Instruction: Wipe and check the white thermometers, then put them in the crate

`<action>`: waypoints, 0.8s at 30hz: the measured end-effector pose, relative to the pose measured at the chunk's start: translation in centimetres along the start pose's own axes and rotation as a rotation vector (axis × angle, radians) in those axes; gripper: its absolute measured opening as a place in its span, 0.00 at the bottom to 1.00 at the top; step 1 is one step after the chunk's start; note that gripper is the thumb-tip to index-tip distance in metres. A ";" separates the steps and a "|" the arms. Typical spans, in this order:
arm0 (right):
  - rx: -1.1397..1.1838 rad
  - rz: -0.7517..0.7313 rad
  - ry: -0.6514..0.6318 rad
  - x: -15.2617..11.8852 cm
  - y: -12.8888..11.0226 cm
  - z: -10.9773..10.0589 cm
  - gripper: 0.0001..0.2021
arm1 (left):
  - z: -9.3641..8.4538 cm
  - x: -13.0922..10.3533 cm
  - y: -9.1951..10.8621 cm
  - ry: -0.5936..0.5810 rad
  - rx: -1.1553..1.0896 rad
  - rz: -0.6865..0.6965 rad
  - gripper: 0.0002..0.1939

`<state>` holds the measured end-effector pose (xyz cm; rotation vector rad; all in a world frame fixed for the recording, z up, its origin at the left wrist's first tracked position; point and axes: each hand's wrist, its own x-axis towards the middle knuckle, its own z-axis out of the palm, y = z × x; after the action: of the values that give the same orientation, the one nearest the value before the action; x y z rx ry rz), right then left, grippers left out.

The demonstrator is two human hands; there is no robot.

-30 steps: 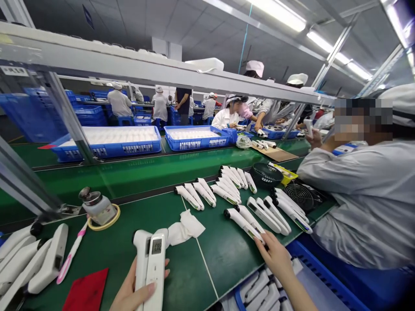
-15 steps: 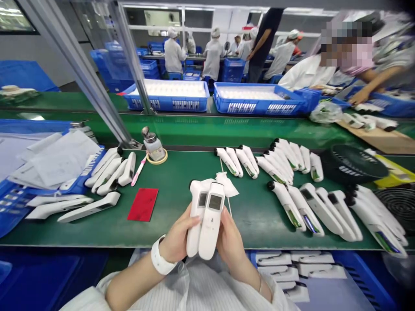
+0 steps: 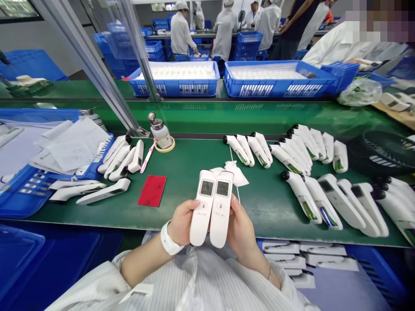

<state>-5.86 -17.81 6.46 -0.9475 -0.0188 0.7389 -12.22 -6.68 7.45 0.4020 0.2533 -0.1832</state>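
Side by side over the bench's front edge are two white infrared thermometers, their small grey screens facing me. My left hand (image 3: 182,221) is closed round the left thermometer (image 3: 201,211), its thumb along the side. Closed on the right thermometer (image 3: 221,211) is my right hand (image 3: 240,224), its fingers partly hidden behind it. The two bodies touch or nearly touch near the screens and part lower down. Just beyond them a crumpled white wipe (image 3: 237,173) and a thin stick lie on the green bench (image 3: 181,172). A red pad (image 3: 152,190) lies to the left.
More thermometers (image 3: 303,201) lie in rows at right, several with green boards exposed. A pump bottle (image 3: 161,134) and pink-white brush (image 3: 147,158) stand or lie at left, near a blue basket of papers (image 3: 73,147). A metal post (image 3: 94,73) rises there. Co-workers are beyond.
The two thermometers have turned so both screens face me; before, the right one overlapped the left. Digits now show on the screens. My view has tilted down and shifted left.
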 end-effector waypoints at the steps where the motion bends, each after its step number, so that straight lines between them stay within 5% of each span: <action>1: 0.002 0.001 -0.005 0.0 0.0 0.0 0.15 | 0.1 0.0 0.0 -0.009 0.003 -0.001 0.27; 18: -0.016 0.084 0.032 0.2 -0.1 -0.2 0.14 | 0.2 0.0 0.3 0.072 -0.069 -0.028 0.27; 24: -0.144 0.000 -0.008 -0.1 0.3 -0.4 0.17 | -0.6 0.1 0.2 0.044 -0.091 -0.031 0.27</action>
<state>-5.95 -18.06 6.05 -1.0819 -0.0802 0.7492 -12.23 -6.31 6.98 0.3124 0.3104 -0.1922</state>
